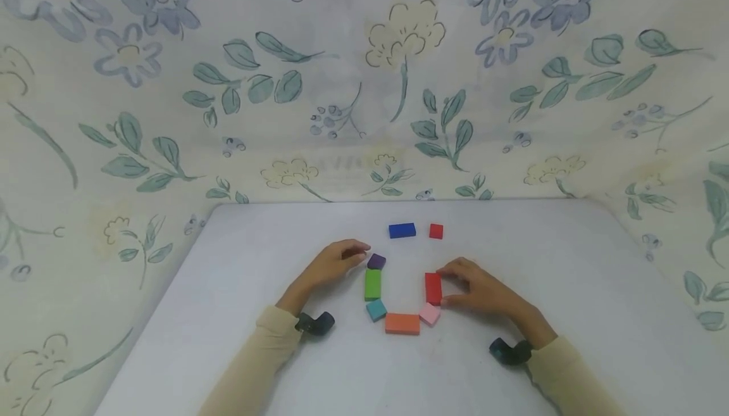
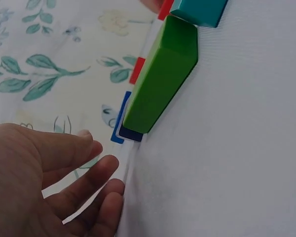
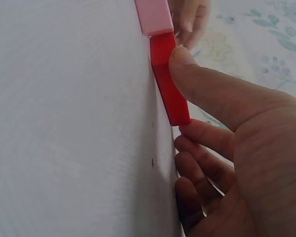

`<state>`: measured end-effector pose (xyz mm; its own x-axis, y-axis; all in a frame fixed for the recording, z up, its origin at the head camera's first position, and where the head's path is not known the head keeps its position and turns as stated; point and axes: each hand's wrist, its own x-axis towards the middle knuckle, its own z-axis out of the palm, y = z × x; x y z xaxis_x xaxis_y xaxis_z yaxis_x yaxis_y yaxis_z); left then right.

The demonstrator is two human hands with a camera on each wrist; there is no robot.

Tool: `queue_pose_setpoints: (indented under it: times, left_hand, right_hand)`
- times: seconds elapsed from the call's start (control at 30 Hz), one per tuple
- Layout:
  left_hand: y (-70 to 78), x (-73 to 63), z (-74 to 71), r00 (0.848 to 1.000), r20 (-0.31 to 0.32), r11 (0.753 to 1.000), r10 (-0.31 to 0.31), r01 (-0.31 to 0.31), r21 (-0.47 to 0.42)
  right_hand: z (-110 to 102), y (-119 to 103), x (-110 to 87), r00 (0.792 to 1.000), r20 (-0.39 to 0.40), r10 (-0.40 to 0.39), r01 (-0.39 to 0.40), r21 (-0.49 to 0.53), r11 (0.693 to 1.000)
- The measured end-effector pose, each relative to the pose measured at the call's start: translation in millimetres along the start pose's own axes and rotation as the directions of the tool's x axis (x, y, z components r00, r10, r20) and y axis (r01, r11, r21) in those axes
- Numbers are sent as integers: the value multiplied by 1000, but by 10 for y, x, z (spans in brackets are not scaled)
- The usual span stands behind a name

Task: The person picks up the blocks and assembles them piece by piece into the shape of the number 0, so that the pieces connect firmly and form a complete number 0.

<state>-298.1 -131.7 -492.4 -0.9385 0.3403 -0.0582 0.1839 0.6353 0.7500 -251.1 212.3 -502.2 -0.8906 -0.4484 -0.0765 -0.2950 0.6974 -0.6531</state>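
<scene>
On the white table, my right hand [image 1: 478, 289] pinches a red rectangular block [image 1: 433, 288] lengthwise, thumb at its near end and index finger at its far end. The right wrist view shows that block meeting a pink block [image 3: 154, 17] at one end. My left hand [image 1: 336, 263] is just left of a small purple block [image 1: 376, 261], fingers relaxed and holding nothing. A green block [image 1: 373, 285] lies below the purple one, followed by a teal block [image 1: 376, 309]. An orange block [image 1: 402, 323] lies at the near side, between teal and pink, so the blocks form a U shape.
Behind the U, a blue rectangular block [image 1: 402, 230] and a small red block [image 1: 436, 231] lie near the table's far edge. Floral cloth [image 1: 364, 87] hangs behind and beside the table [image 1: 256, 371]. Each wrist carries a dark strapped-on device.
</scene>
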Motion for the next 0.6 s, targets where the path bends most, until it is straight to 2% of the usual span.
queue_pose_setpoints:
  times: [0.2, 0.47, 0.6]
  left_hand:
    - [120, 98, -38, 1000, -3, 998, -12, 12, 66]
    - [370, 283, -23, 998, -7, 991, 55, -54, 122]
    - [461, 285, 3, 998, 11, 990, 60, -61, 129]
  right_hand:
    - [9, 23, -5, 1000, -1, 5, -5, 8, 1000]
    - [-2, 44, -7, 1000, -4, 4, -4, 15, 1000]
    - [-3, 37, 8, 1000, 0, 9, -9, 24, 1000]
